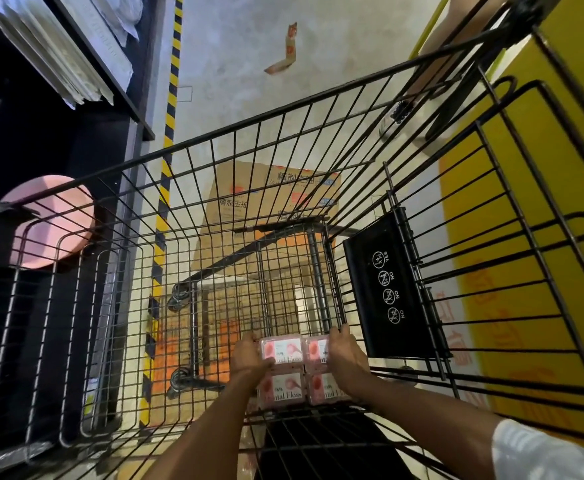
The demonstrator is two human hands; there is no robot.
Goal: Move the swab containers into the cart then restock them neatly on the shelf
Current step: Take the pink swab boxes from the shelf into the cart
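Several pink containers (285,393) labelled "Dental Floss" lie side by side, low inside the black wire cart (214,188), near its bottom at the near end. My left hand (249,358) grips the upper left container (281,351). My right hand (346,355) holds the upper right container (316,351) from the right side. Both arms reach down into the basket.
A dark shelf unit (86,140) stands at the left, holding white packs (58,57) and a pink round thing (58,220). Cardboard boxes (269,195) lie on the floor beyond the cart. A yellow box (525,254) is at the right. Hazard tape (171,98) lines the floor.
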